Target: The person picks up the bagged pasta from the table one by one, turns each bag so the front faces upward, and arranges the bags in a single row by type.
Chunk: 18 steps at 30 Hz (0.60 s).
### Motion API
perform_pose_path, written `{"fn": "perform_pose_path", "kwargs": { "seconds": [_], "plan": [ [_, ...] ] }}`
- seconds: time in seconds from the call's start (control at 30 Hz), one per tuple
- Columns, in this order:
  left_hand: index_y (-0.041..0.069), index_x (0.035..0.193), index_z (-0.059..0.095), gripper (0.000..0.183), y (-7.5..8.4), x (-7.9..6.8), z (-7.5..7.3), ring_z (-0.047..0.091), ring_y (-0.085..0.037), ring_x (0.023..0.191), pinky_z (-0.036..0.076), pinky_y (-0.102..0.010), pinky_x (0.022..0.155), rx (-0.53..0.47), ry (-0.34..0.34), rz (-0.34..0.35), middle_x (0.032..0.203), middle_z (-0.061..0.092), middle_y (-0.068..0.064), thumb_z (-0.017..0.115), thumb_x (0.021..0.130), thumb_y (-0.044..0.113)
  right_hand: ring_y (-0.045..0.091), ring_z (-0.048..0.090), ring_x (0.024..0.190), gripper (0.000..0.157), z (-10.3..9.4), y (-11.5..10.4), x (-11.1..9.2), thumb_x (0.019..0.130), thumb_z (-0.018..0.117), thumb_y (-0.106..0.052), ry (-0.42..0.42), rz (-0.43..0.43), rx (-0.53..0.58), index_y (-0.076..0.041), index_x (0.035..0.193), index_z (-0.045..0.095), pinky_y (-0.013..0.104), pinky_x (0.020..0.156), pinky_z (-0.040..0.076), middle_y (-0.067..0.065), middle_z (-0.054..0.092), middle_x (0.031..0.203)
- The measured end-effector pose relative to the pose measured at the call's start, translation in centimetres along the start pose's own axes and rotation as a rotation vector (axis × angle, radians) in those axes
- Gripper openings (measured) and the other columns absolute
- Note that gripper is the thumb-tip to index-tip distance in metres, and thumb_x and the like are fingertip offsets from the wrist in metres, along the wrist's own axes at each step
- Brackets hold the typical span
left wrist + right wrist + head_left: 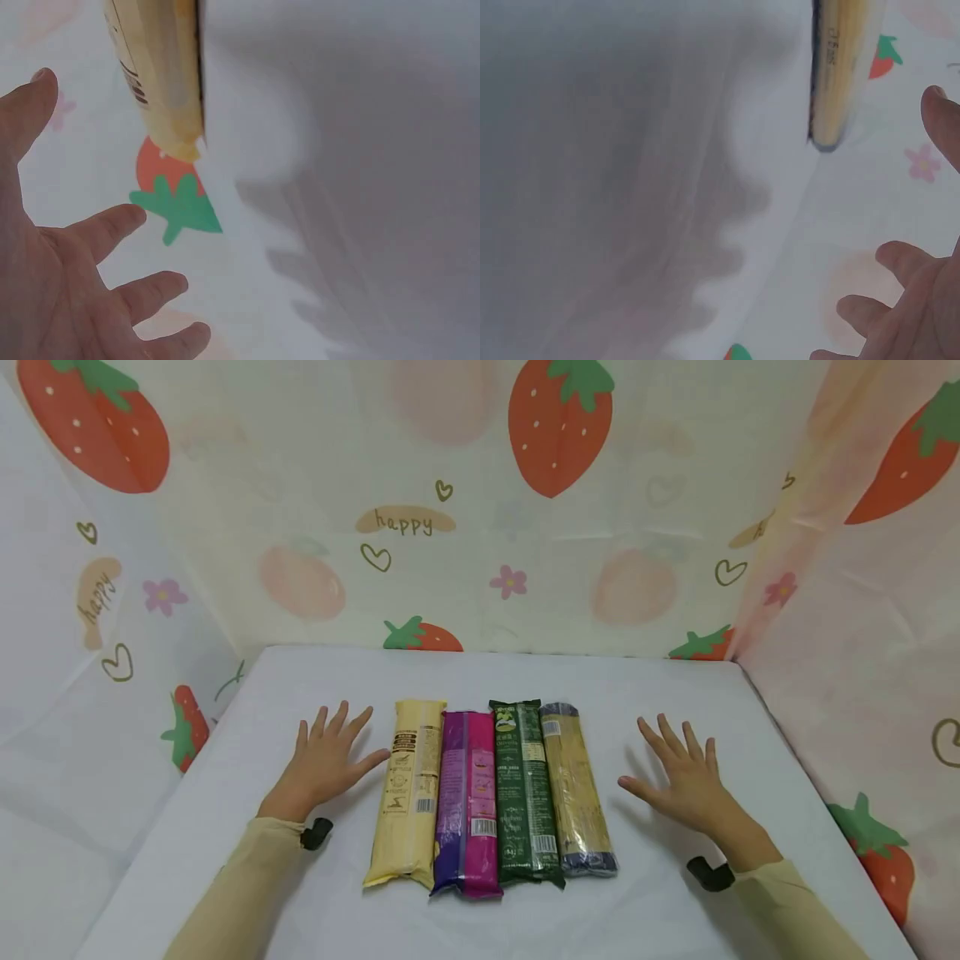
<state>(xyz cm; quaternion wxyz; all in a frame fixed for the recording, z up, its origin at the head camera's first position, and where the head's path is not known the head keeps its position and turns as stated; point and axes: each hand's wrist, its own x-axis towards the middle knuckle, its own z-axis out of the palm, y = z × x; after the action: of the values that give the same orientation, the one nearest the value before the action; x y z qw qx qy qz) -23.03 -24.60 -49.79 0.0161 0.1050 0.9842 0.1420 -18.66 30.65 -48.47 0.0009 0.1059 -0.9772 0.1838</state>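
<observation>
Side by side on the white table lie a yellow packet, a pink and purple packet, a dark green packet and a clear packet of tan noodle sticks. To the left of the row, my left hand is spread with straight fingers, its thumb tip close to the yellow packet; the head view does not settle whether they touch. In the left wrist view the yellow packet stands apart from the thumb. My right hand, also spread and holding nothing, is right of the noodle sticks.
A white cloth covers the table. Strawberry-print curtains hang behind it and along both sides. Dark wrist devices sit on both forearms, by the beige sleeves.
</observation>
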Motion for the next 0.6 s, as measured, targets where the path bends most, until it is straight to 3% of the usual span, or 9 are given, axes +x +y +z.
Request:
{"fn": "perform_pose_path", "kwargs": {
  "seconds": [0.27, 0.6],
  "plan": [
    [0.017, 0.172, 0.029, 0.09, 2.4, 1.0, 0.0, 0.008, -0.057, 0.16, 0.003, -0.078, 0.124, -0.001, -0.007, 0.069, 0.176, 0.016, -0.028, 0.055, 0.103, 0.07, 0.058, 0.006, 0.16, 0.1, 0.7, -1.3, -0.6, 0.095, 0.072, -0.065, 0.019, -0.053, -0.002, -0.023, 0.173, 0.025, 0.081, 0.121, -0.002, 0.023, 0.017, 0.177],
    [0.016, 0.171, 0.031, 0.09, 5.3, 2.3, 0.2, 0.008, -0.053, 0.162, 0.001, -0.073, 0.127, -0.023, -0.038, 0.13, 0.177, 0.014, -0.024, 0.058, 0.103, 0.067, 0.054, 0.001, 0.162, 0.101, 1.4, -2.7, -1.7, 0.095, 0.071, -0.066, 0.003, -0.094, -0.002, -0.027, 0.174, 0.021, 0.08, 0.122, -0.002, 0.016, 0.011, 0.18]
  ]
}}
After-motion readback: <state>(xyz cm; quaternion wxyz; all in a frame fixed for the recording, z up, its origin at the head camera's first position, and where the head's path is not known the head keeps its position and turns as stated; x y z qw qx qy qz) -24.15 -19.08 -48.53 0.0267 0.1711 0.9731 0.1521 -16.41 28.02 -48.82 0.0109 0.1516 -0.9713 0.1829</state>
